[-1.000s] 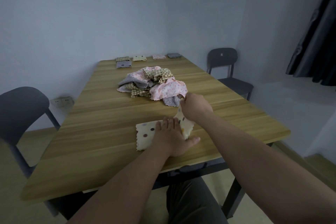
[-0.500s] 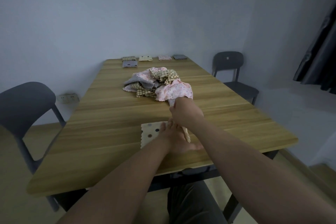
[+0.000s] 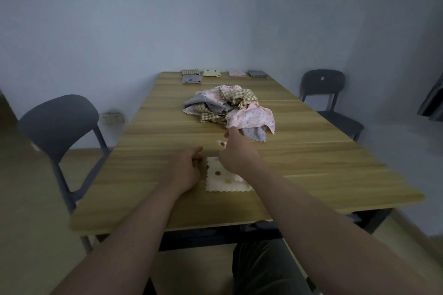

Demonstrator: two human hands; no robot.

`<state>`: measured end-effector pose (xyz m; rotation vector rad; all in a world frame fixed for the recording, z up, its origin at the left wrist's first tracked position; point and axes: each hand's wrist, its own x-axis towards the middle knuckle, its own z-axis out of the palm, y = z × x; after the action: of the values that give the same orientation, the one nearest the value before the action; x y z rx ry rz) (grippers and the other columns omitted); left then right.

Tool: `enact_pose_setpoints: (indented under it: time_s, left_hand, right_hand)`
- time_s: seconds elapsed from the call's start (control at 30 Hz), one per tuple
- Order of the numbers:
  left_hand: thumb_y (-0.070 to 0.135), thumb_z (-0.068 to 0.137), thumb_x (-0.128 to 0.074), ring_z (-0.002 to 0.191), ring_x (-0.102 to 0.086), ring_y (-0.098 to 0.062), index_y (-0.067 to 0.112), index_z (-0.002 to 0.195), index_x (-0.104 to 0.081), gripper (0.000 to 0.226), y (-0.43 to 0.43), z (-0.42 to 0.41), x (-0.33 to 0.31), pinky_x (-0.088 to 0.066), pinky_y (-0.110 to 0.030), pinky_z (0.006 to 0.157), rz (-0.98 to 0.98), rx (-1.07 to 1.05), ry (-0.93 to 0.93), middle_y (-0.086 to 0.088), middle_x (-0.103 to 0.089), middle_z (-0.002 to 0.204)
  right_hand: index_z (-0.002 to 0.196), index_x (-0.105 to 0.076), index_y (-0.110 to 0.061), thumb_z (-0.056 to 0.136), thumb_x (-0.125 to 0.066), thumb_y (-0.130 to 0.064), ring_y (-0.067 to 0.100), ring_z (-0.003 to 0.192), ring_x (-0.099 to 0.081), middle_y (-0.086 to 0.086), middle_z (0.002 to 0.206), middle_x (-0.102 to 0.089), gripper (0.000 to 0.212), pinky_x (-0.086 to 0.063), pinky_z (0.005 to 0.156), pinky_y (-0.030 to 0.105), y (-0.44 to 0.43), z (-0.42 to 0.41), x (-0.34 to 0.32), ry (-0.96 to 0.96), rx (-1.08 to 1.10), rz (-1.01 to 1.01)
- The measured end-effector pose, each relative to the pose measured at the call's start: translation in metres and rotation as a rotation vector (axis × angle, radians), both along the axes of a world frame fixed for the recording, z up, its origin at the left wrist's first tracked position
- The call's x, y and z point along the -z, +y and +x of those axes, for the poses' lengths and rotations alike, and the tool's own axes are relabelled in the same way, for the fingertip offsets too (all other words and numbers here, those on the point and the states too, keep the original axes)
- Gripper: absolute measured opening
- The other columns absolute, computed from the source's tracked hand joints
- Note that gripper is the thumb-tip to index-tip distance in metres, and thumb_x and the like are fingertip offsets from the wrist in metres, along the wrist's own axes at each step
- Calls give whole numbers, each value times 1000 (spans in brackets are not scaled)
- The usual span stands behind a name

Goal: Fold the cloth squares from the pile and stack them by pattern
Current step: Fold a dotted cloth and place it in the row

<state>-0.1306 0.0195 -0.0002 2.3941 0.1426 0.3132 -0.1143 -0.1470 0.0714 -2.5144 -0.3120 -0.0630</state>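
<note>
Cream dotted cloth square [image 3: 226, 181] lies on the tabletop [image 3: 311, 163] near the front edge, directly ahead of the person and apart from the pile [image 3: 227, 109]. It is mid-fold: the lower part lies flat and one flap is raised off the surface.

Progress: five small folded stacks sit along the far end of the tabletop.
- checked stack [image 3: 190, 71]
- cream dotted stack [image 3: 211, 72]
- pink stack [image 3: 237, 73]
- grey stack [image 3: 257, 73]
- grey dotted stack [image 3: 191, 78], just in front of the checked one

How many squares each stack holds is too small to tell. The pile at mid-table holds pink floral, checked and grey pieces, all crumpled. Judgement: task is under way, and most of the folding seems to remain.

Right hand [image 3: 239, 155]: fingers [image 3: 231, 133] are pressed together, pinching the raised flap above the flat part.

Left hand [image 3: 185, 170]: rests on the tabletop just left of the cloth. Its fingers [image 3: 195, 158] are curled, with tips at the cloth's left edge. Whether they pinch that edge or only touch it, I cannot tell.

Remaining for this piece: lay the flap down, then carry the square to the cream dotted stack.
</note>
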Motion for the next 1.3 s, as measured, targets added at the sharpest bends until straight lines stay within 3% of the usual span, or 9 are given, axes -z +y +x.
enact_pose_setpoints:
  time_s: [0.47,0.67,0.77,0.83,0.9,1.0,1.07,1.13,1.3]
  left_hand:
    - [17,92,-57,117,-62,-7,38,139,-56,52,11,7,11,-49,-38,104,-106,46,45,20,-71,119]
    - [19,97,-58,121,-62,-14,37,140,-57,46,8,3,7,-49,-36,102,-78,39,10,9,-69,129]
    - [35,103,-51,121,-61,-17,36,140,-57,37,4,-1,2,-47,-34,99,-92,32,-18,5,-65,136]
    - [42,104,-46,130,-55,-17,32,142,-57,40,0,-6,1,-43,-33,105,-33,95,-117,5,-58,144]
    - [54,102,-37,140,-45,-12,29,144,-55,52,-4,-10,3,-36,-37,115,142,240,-237,9,-49,152]
    - [64,98,-20,148,-31,-9,28,153,-42,69,-7,-8,7,-28,-40,121,450,415,-194,9,-38,160]
    - [65,97,-14,153,-19,-9,27,159,-28,74,-9,-6,6,-19,-37,124,555,447,-95,8,-25,165]
    - [59,102,-22,154,-9,-8,26,161,-17,68,-12,-4,4,-10,-34,126,612,470,2,9,-12,168]
    - [51,107,-28,154,1,-5,27,162,-8,64,-15,-4,0,-2,-33,126,648,487,109,11,-1,169]
  right_hand:
    - [137,-44,-15,97,-59,-15,21,92,-57,11,119,-63,43,-29,50,22,18,-5,28,16,-25,-11]
    - [135,-48,-16,96,-61,-22,24,104,-64,9,115,-66,41,-43,64,27,18,-8,29,68,-74,33]
    - [124,-55,-23,98,-59,-21,23,86,-69,2,101,-67,26,-60,69,38,7,-5,25,74,-25,240]
    - [121,-58,-25,100,-52,-19,19,86,-69,-1,103,-69,22,-60,72,39,-6,0,23,-48,18,231]
    - [127,-58,-25,102,-48,-20,20,101,-67,-1,117,-68,28,-58,82,41,-22,7,26,-174,3,100]
    - [143,-51,-24,105,-42,-29,25,131,-52,-1,143,-55,39,-47,104,42,-41,14,37,-196,-135,-150]
    - [155,-38,-25,108,-32,-39,22,152,-26,-5,162,-34,49,-26,121,42,-48,17,47,-110,-239,-303]
    - [161,-22,-28,108,-23,-48,16,156,-5,-9,168,-15,56,-9,126,44,-55,17,55,-24,-286,-396]
    - [161,-4,-37,105,-11,-58,17,156,7,-18,168,3,60,3,125,50,-63,12,64,77,-260,-456]
